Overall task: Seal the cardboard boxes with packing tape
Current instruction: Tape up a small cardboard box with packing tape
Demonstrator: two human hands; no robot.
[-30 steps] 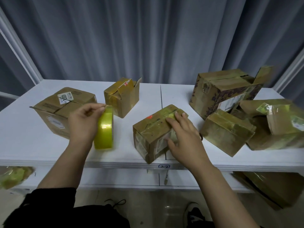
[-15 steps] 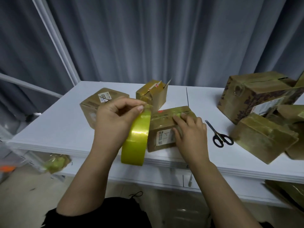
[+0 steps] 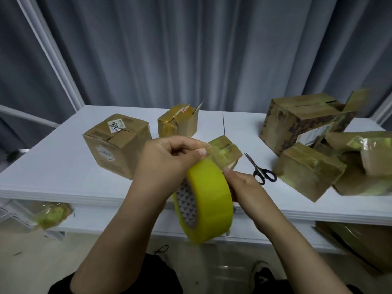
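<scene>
The left hand (image 3: 167, 164) pinches the loose end at the top of the yellow tape roll (image 3: 209, 200), held above the counter (image 3: 63, 162) edge so a strip can peel free. The right hand (image 3: 244, 187) seems to clasp the roll's far side, fingers mostly hidden, bracing it. The small box (image 3: 224, 151) sits just behind, scissors (image 3: 262, 171) beside it for cutting.

Dim, even indoor light with soft shadows; wide-angle bending at the edges; boxes (image 3: 360, 158) at right motion-blurred.
</scene>
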